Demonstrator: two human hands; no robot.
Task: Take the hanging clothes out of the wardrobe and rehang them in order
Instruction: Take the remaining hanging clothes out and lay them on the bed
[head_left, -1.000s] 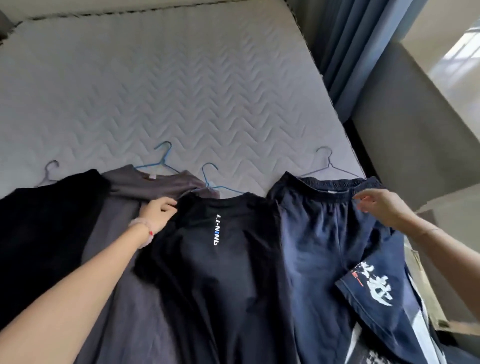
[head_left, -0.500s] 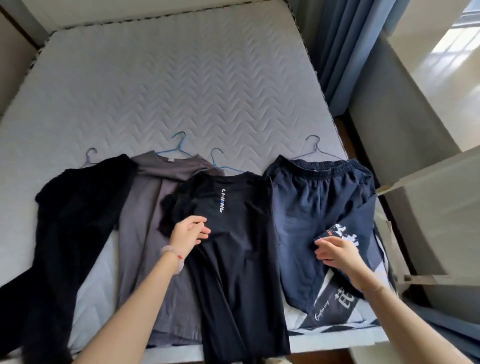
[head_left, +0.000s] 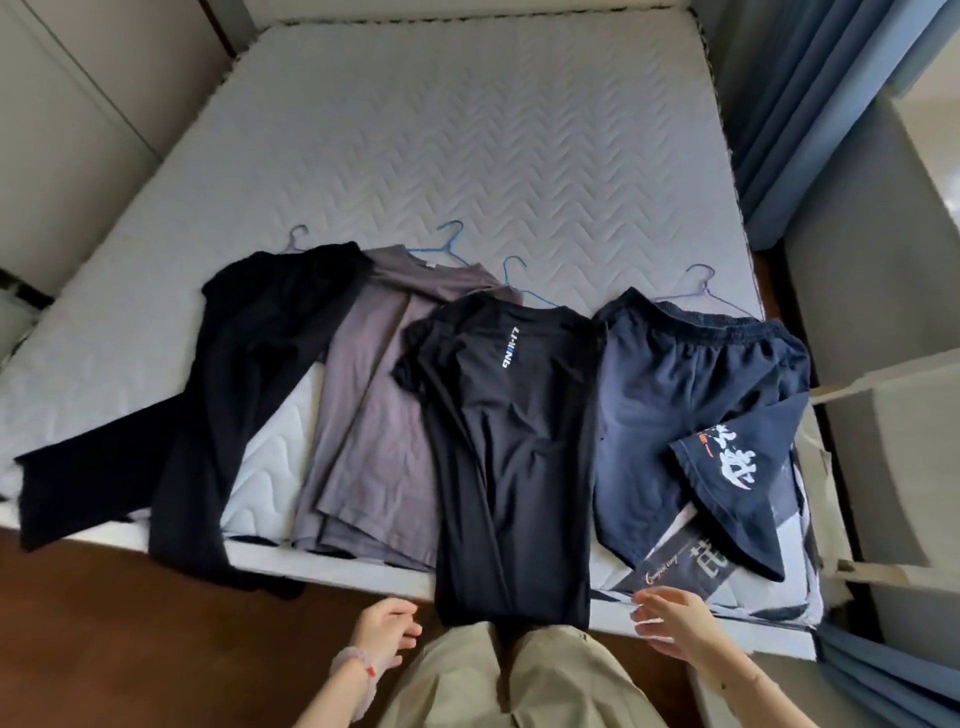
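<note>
**Four garments laid across the mattress, our hands empty below**

We see the quilted grey mattress (head_left: 467, 145) filling the upper and middle frame. Four garments on hangers lie side by side along its lower edge. At centre left, the black garment (head_left: 249, 374) sprawls widest, its lower part spilling over the edge toward the wood floor (head_left: 104, 623). Right of it lies the grey T-shirt (head_left: 374, 415), partly covered by the black T-shirt (head_left: 509, 441) at centre, which bears small white lettering near the collar and hangs over the edge in front of our khaki trousers (head_left: 519, 680). At centre right lie the navy shorts (head_left: 675, 405), one leg folded up to show a white print.

Each hanger shows only its hook above the collars; the rest is hidden under cloth. What lies under the shorts' hem, dark with pale script, we cannot make out.

Our left hand (head_left: 387, 631) hovers at lower centre, fingers loosely curled, holding nothing. Our right hand (head_left: 670, 623), lower right, is spread open and empty, just beside the mattress edge.
</note>
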